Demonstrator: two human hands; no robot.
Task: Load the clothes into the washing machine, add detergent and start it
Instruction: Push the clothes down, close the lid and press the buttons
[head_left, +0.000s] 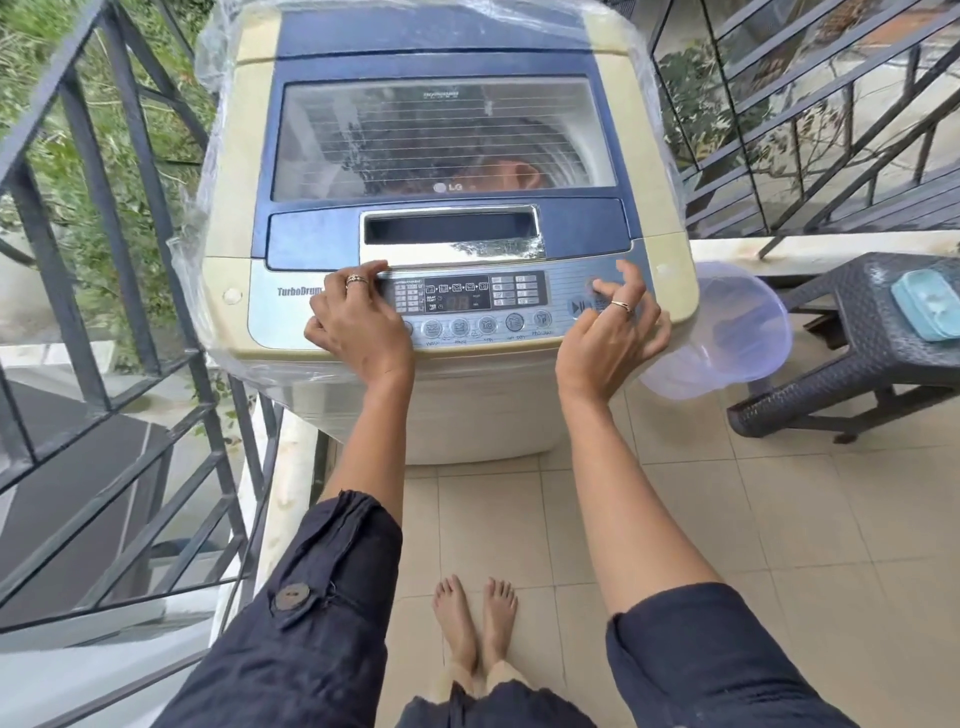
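Note:
A cream and blue top-load washing machine stands in front of me with its glass lid closed. Clear plastic film wraps its sides. My left hand rests flat on the left part of the control panel, fingers straight. My right hand hovers over the panel's right end, one finger pressing a round button above the start/pause button, the other fingers loosely curled. The display shows two digits. No clothes or detergent can be made out.
A translucent plastic tub leans beside the machine on the right. A dark woven stool carries a teal lidded box. Black metal railings stand close on the left and behind. My bare feet stand on the tiled floor.

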